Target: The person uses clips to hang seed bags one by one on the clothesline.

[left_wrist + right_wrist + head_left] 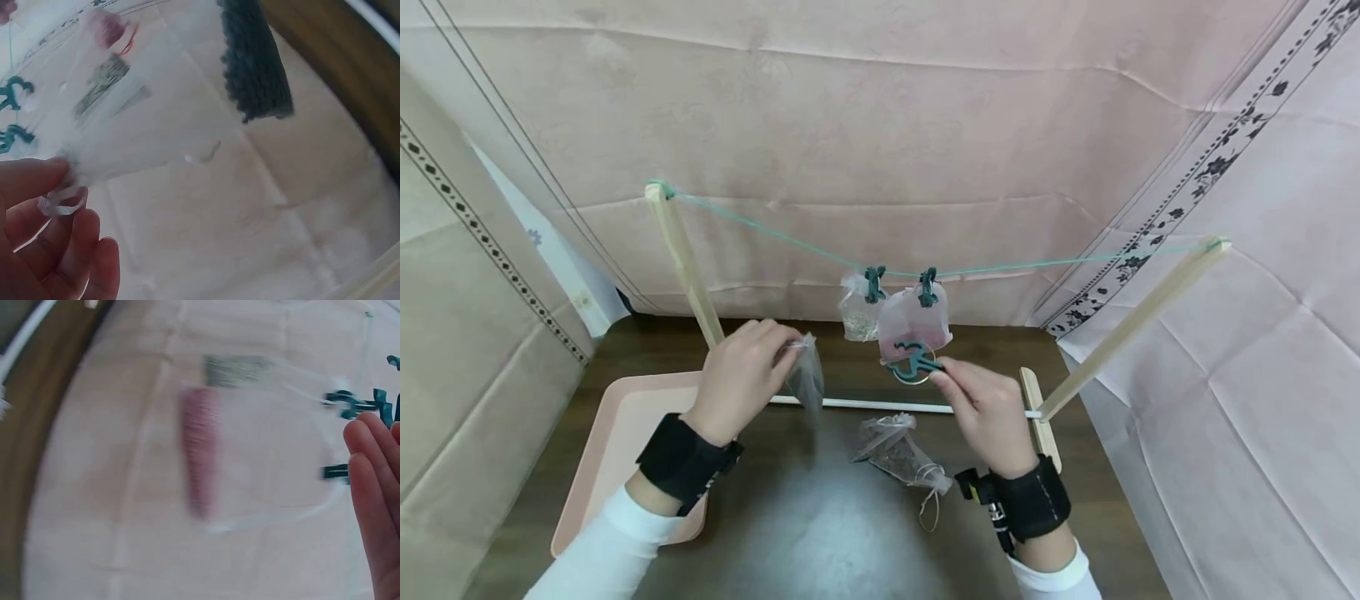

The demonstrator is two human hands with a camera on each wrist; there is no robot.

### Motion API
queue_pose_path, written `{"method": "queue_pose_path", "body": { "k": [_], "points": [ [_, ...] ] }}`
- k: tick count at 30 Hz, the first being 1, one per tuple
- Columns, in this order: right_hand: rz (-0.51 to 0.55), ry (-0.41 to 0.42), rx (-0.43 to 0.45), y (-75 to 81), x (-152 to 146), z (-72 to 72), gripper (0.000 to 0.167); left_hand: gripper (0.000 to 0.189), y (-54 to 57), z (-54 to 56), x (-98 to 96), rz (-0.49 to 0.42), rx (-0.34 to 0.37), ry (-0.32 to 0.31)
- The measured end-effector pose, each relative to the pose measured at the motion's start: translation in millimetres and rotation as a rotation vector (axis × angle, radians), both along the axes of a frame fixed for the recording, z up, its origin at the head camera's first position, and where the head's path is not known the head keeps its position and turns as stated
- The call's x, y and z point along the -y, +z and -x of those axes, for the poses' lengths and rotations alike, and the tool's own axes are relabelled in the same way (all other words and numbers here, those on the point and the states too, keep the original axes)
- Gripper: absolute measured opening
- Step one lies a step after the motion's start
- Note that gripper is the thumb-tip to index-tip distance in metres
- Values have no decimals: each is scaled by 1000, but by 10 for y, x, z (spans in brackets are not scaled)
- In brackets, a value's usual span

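My left hand [741, 375] pinches the gathered top of a sheer drawstring pouch [807, 373]. Dark green, bumpy contents [257, 62] fill its lower end in the left wrist view. In my right hand [988, 408] is a teal clothespin [917, 360], held at one end in front of the hanging pouches. Two sheer pouches hang from the thin teal cord [775, 236] on teal clips: one with pale contents [859, 317], one with pink contents [915, 325]. Another sheer pouch [902, 454] lies on the table, its drawstring loop trailing toward me.
Wooden posts hold up the cord, a left post [685, 258] and a slanted right post [1135, 329]. A white rod [880, 406] runs low between them. At the left of the dark table [820, 533] lies a pink tray [625, 450]. Pale cloth [880, 125] hangs behind.
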State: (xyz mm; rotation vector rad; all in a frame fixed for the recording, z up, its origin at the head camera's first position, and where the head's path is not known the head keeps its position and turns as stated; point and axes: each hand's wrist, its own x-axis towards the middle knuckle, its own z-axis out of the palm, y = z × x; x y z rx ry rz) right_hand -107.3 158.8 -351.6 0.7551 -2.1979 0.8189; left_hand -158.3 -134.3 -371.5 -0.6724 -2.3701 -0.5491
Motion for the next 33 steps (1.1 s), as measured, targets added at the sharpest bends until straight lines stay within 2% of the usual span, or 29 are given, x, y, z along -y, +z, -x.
{"method": "queue_pose_path", "body": {
  "k": [8,14,17,20,26,30,33],
  "points": [
    [-125,52,-160,619,115,178,17,13,392,134,-23,51,-139,-32],
    [-224,80,-208,933,254,351,18,9,655,195,-53,28,-254,-56],
    [-271,116,-205,1020,323,420,17,8,712,206,-66,38,-295,-80],
    [-344,142,-200,1067,385,485,14,6,720,214,-77,38,-326,-101],
    [-486,123,-202,1163,472,616,16,7,780,292,-103,64,-366,-131],
    [-532,123,-212,1210,511,687,16,6,864,344,-131,85,-381,-154],
    [-549,110,-218,1226,536,728,18,7,907,359,-156,107,-388,-146]
  ]
}}
